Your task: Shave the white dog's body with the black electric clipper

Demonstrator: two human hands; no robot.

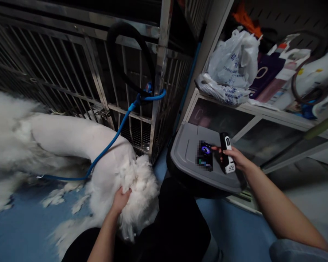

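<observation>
A white dog (68, 134) stands on the left, its back clipped short and its head (142, 182) still fluffy. My left hand (121, 199) is closed on the fur at the side of the head, with some fingers buried in it. In my right hand (236, 158) is a black and white hair clipper (227, 153), held upright-ish over a grey bin lid (180, 156). From that hand the index finger stretches toward a phone (207, 156) with a lit screen on the lid. Whether the fingertip touches the screen I cannot tell.
A blue leash (109, 145) runs from the metal cage (98, 72) across the dog. Behind the bin, a shelf (278, 112) holds a plastic bag (235, 62) and several packages. Cut fur (54, 196) lies on the blue floor (16, 233). My dark-clad knees are at the front.
</observation>
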